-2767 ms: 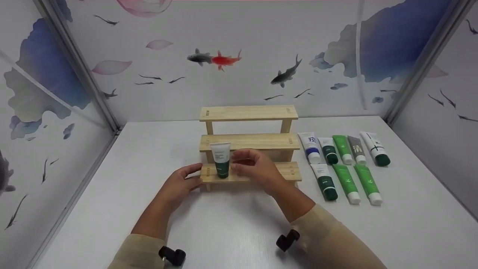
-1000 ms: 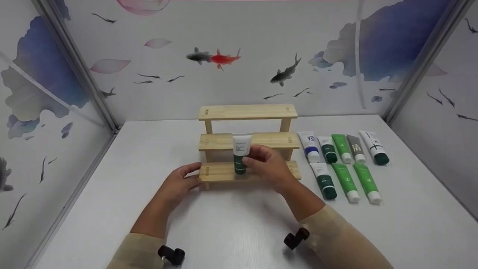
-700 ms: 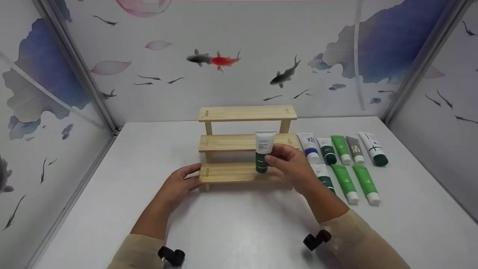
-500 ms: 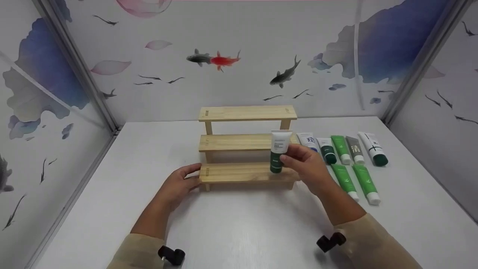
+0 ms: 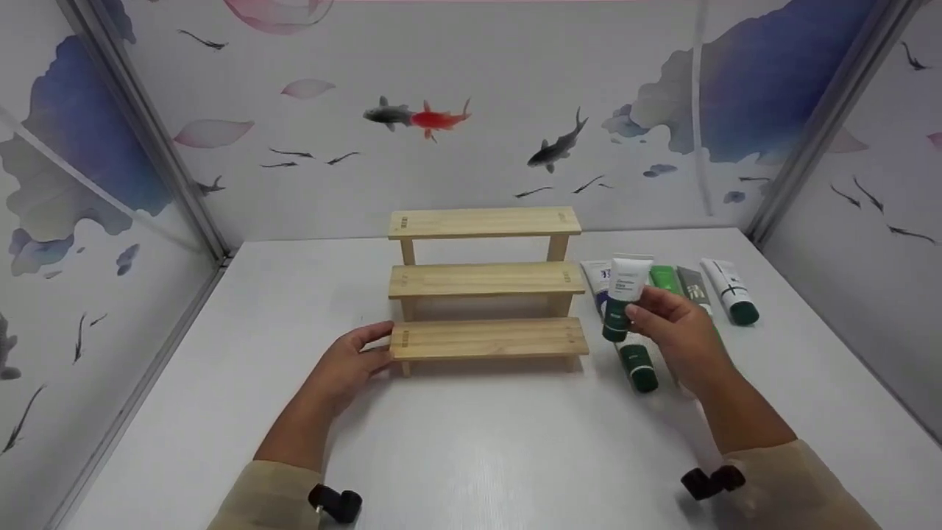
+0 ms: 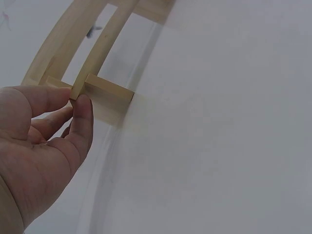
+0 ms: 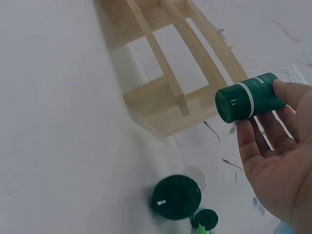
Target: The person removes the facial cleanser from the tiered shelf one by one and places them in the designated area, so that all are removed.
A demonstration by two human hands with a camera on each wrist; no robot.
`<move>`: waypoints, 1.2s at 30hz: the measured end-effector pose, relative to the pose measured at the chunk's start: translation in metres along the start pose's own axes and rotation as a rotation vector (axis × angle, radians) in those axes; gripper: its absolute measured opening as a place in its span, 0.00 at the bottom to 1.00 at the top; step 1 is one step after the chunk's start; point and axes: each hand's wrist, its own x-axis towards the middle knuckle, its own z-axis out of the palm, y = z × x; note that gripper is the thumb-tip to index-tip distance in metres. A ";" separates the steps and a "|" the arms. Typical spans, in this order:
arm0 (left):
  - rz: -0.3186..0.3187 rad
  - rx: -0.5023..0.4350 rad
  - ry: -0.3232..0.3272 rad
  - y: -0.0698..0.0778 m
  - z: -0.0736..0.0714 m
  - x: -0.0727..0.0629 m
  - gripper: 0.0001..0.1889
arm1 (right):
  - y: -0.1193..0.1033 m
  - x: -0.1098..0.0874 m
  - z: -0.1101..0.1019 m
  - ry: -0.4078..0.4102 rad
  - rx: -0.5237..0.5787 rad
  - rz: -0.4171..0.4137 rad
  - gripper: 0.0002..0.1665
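Note:
In the head view my right hand (image 5: 681, 335) holds a white and dark green squeeze tube (image 5: 627, 287), cap down, above the tubes lying on the right. The right wrist view shows the thumb and fingers on either side of the tube's green end (image 7: 248, 97). At the left, my left hand (image 5: 357, 364) pinches the end of the lowest step of a three-step wooden display stand (image 5: 489, 338). Thumb above and fingers below the board's edge (image 6: 80, 87) show in the left wrist view. No tube stands on the steps.
On the white table (image 5: 471, 442), right of the stand, lie several tubes, partly hidden by my right hand. Among them are a white and green tube (image 5: 639, 364), a grey tube (image 5: 692, 282) and a white tube (image 5: 728, 287). Printed wall panels (image 5: 471, 59) enclose the back and sides.
My right hand has taken the tube from the left of the lowest step and carried it right, off the stand and over the lying tubes. My left hand has stayed at the stand.

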 end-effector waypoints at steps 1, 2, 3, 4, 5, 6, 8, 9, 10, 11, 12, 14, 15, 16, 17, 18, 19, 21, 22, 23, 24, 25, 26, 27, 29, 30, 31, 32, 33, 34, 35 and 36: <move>0.000 -0.001 -0.001 0.000 0.000 0.000 0.29 | 0.002 0.000 -0.005 0.007 -0.008 0.003 0.38; 0.000 -0.002 -0.003 0.000 0.000 0.000 0.29 | 0.004 0.000 -0.011 0.010 -0.013 0.005 0.38; 0.001 -0.001 -0.004 0.000 0.000 -0.001 0.29 | 0.006 0.000 -0.017 0.013 -0.014 0.006 0.38; 0.002 0.000 -0.006 0.000 0.000 -0.001 0.29 | 0.008 0.000 -0.023 0.016 -0.021 0.006 0.39; -0.001 0.001 -0.004 0.000 0.000 0.000 0.29 | 0.010 -0.001 -0.029 0.022 -0.026 0.008 0.39; -0.003 0.004 -0.001 0.000 0.000 0.000 0.29 | 0.013 -0.001 -0.035 0.028 -0.031 0.008 0.39; -0.006 0.008 0.004 0.000 0.001 0.000 0.29 | 0.018 -0.001 -0.047 0.045 -0.033 0.008 0.40; -0.006 0.010 0.005 0.000 0.001 0.001 0.29 | 0.021 -0.001 -0.054 0.056 -0.021 0.013 0.41; -0.006 0.009 0.007 0.000 0.001 0.001 0.29 | 0.024 0.000 -0.061 0.067 -0.002 0.012 0.41; -0.007 0.009 0.009 0.000 0.001 0.001 0.29 | 0.027 0.000 -0.067 0.075 0.036 0.012 0.41; -0.005 0.009 0.008 -0.001 0.001 0.001 0.29 | 0.031 0.000 -0.074 0.083 0.074 0.007 0.40; 0.006 0.001 0.002 -0.001 0.001 0.001 0.29 | 0.039 0.000 -0.088 0.094 0.174 -0.010 0.38; 0.010 -0.004 0.001 -0.001 0.001 0.001 0.28 | 0.043 -0.001 -0.094 0.098 0.223 -0.019 0.36; 0.017 -0.008 -0.003 -0.001 0.001 0.001 0.28 | 0.046 -0.002 -0.100 0.102 0.264 -0.030 0.33; 0.022 -0.013 -0.005 -0.002 0.001 0.001 0.28 | 0.050 -0.003 -0.106 0.106 0.300 -0.035 0.30; 0.028 -0.019 -0.008 -0.002 0.001 0.001 0.27 | 0.053 -0.003 -0.112 0.110 0.329 -0.041 0.27; 0.034 -0.025 -0.010 -0.002 0.000 0.001 0.27 | 0.055 -0.004 -0.117 0.113 0.355 -0.042 0.25; 0.036 -0.022 -0.009 -0.002 0.000 0.000 0.27 | 0.060 -0.005 -0.126 0.121 0.379 -0.027 0.21; 0.035 -0.017 -0.009 -0.002 0.000 0.000 0.27 | 0.062 -0.005 -0.130 0.125 0.388 -0.017 0.22; 0.032 -0.014 -0.007 -0.002 0.000 0.000 0.27 | 0.064 -0.006 -0.134 0.130 0.396 -0.003 0.22; 0.028 -0.010 -0.006 -0.002 0.000 0.000 0.27 | 0.065 -0.006 -0.138 0.137 0.400 0.016 0.23; 0.025 -0.008 -0.005 -0.002 0.000 0.000 0.27 | 0.067 -0.006 -0.141 0.146 0.398 0.035 0.25; 0.023 -0.005 -0.004 -0.001 0.000 0.000 0.27 | 0.069 -0.007 -0.143 0.152 0.394 0.054 0.27; 0.023 -0.003 -0.005 -0.001 0.000 0.000 0.27 | 0.071 -0.007 -0.146 0.158 0.392 0.071 0.28; 0.025 -0.003 -0.006 -0.001 0.000 -0.001 0.28 | 0.076 -0.007 -0.151 0.167 0.395 0.101 0.29; 0.025 -0.002 -0.005 0.000 0.000 -0.001 0.28 | 0.078 -0.007 -0.153 0.167 0.397 0.113 0.28; 0.026 0.000 -0.004 0.000 0.001 -0.001 0.28 | 0.081 -0.006 -0.156 0.164 0.396 0.122 0.26; 0.026 0.002 -0.003 0.000 0.001 -0.001 0.28 | 0.084 -0.007 -0.158 0.161 0.395 0.127 0.23; 0.024 0.004 -0.002 0.001 0.001 -0.001 0.28 | 0.086 -0.007 -0.160 0.158 0.396 0.132 0.21; 0.022 0.007 -0.002 0.001 0.001 -0.001 0.28 | 0.089 -0.007 -0.162 0.155 0.391 0.136 0.18; 0.018 0.009 0.002 0.001 0.001 -0.001 0.28 | 0.092 -0.007 -0.163 0.154 0.387 0.140 0.17; 0.017 0.008 0.002 0.001 0.001 -0.001 0.27 | 0.094 -0.007 -0.164 0.154 0.376 0.144 0.16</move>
